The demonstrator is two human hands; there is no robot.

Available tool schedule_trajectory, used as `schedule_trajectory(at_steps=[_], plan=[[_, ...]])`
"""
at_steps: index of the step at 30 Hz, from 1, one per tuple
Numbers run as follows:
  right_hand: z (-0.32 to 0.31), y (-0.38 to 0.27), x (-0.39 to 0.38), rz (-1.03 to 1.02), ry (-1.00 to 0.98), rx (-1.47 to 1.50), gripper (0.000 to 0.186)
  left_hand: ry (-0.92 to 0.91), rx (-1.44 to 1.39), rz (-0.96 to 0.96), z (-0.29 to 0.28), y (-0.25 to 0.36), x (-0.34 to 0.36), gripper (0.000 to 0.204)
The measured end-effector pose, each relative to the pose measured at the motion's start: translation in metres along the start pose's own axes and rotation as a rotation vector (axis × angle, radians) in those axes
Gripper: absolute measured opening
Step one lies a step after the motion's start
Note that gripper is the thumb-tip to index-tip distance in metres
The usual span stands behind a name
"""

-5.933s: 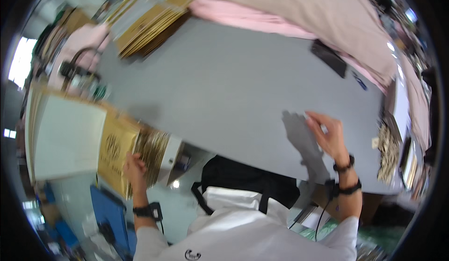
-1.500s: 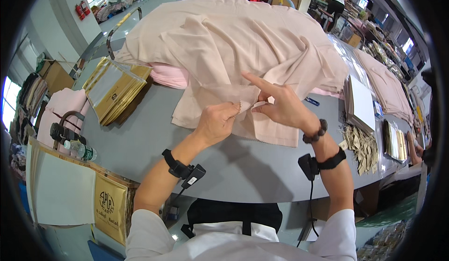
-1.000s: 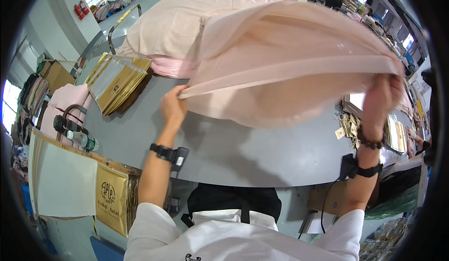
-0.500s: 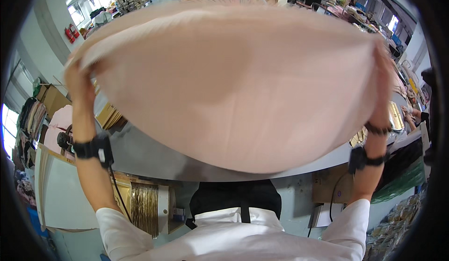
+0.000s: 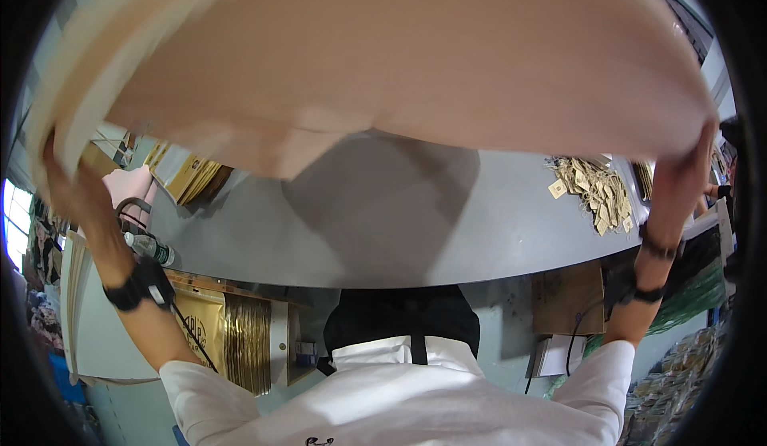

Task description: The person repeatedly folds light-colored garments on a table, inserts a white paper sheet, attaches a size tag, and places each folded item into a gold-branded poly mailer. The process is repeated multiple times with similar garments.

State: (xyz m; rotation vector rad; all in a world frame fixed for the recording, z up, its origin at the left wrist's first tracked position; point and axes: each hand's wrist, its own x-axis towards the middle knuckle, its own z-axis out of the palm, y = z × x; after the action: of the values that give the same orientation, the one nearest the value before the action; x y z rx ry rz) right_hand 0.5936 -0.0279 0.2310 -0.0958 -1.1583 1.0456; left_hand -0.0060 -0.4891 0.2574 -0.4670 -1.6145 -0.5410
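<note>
A wide pale pink cloth [image 5: 415, 54] is stretched between my raised hands, blurred by motion. Its upper part runs out of the picture, and the lower edge hangs above the grey table [image 5: 511, 230]. At the far left, my left hand [image 5: 70, 178] is closed on one side of the cloth. My right hand [image 5: 689, 162] grips the opposite side at the far right. Both hands are smeared, and the cloth partly hides their fingers. Beneath the cloth, a dark shadow falls on the tabletop.
Tan paper tags with strings [image 5: 595, 194] lie heaped at the table's right. Gold packets [image 5: 188, 176] are stacked at its left, near a plastic bottle [image 5: 150, 248]. Below the table edge sit more gold packets [image 5: 248, 342] and a cardboard box [image 5: 567, 298].
Both hands have moved outward, and the cloth has risen toward the top of the picture. The tabletop, the tags and the bottle now show beneath it.
</note>
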Motion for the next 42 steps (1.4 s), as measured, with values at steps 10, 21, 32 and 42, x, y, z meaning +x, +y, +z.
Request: schedule_trajectory(at_steps=[10,21,32,42], plan=[[-0.086,0.017,-0.233,0.755,-0.568,-0.623,0.023,-1.393,-0.943,-0.601,-0.107,-0.019,-0.208,0.015],[-0.086,0.209,-0.173,0.825,-0.592,-1.080,0.032,-1.570,-0.629,-1.004,0.044,0.005,-0.289,0.051],[-0.048,0.404,-0.101,0.861,-0.278,-1.107,0.037,-1.476,-0.875,-1.151,0.200,0.095,-0.301,0.015],[-0.089,0.226,-0.162,0.505,-0.543,-0.659,0.011,-0.981,-1.032,-0.713,0.040,0.003,-0.303,0.023]])
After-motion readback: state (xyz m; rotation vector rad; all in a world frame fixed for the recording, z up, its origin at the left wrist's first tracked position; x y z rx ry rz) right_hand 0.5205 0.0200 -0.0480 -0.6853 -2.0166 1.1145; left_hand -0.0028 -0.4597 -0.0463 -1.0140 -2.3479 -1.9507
